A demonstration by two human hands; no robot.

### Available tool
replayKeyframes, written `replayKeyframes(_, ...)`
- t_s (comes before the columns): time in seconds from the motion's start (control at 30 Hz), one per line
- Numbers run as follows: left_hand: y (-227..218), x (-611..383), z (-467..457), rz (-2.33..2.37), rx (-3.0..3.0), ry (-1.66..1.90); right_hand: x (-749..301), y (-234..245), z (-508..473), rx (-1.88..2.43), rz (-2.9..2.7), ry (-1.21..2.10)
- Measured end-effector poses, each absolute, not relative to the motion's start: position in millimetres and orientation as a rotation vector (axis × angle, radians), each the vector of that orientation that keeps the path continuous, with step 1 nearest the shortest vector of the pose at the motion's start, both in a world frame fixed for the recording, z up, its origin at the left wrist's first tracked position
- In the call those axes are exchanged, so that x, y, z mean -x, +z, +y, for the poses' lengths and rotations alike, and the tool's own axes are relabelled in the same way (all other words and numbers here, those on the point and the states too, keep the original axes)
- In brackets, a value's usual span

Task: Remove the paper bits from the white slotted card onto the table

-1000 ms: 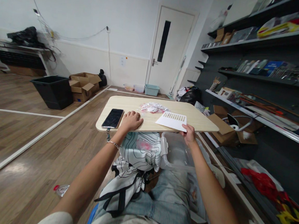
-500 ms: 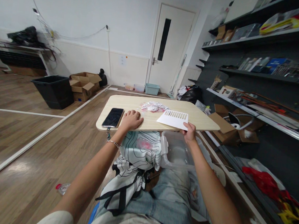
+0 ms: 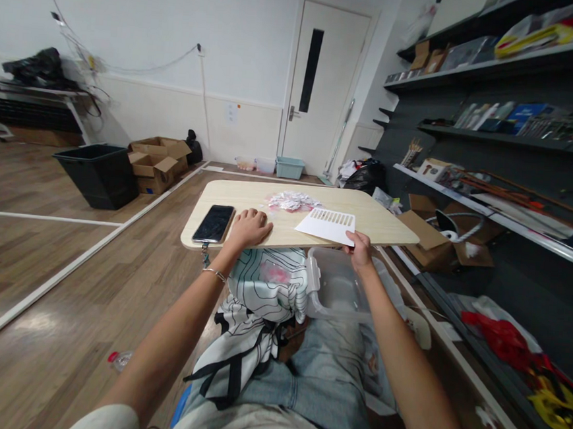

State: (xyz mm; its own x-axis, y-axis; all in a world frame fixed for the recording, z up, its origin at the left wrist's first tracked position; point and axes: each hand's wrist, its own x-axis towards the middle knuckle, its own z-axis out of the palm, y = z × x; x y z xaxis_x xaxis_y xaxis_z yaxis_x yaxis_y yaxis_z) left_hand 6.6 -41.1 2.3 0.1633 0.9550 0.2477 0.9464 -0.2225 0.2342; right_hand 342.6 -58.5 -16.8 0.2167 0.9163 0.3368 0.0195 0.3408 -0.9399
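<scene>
My left hand lies palm down at the near edge of the pale wooden tabletop, fingers loosely bent and nothing visible in them. Just left of it is a dark-screened phone with a strap hanging over the edge. Between thumb and fingers, my right hand grips the corner of a white card with a row of slots cut along its far side. The card tilts over the table's front part. Beyond it sits a heap of small white paper pieces, with some pink showing beneath.
Below the table edge are a clear plastic bin and a patterned cloth bearing a pinkish clear packet. A black bin and cardboard boxes stand at left. Loaded shelves line the right.
The whole view has shifted slightly. Both hands, the card and the paper heap stay in nearly the same places on the table.
</scene>
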Motion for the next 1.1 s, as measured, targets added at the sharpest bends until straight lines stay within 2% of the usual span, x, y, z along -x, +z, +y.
replayKeyframes(0.4,1.5,-6.3,-45.1,1.907,-2.398,0.574,-331.1,-11.5,-92.4,1.121,-1.362,0.755)
replayKeyframes(0.63,1.0,-4.9,-53.1,1.913,-2.405,0.58,-319.6,-20.8,-118.0,1.218,-1.51,0.424)
replayKeyframes(0.77,-1.2,-4.3,-57.6,1.909,-2.397,0.613,-319.9,-20.1,-122.0,1.234,-1.511,0.354)
replayKeyframes(1.1,-2.6,-4.8,-50.5,1.927,-2.372,0.535,-324.7,-10.7,-100.9,1.161,-1.452,0.64)
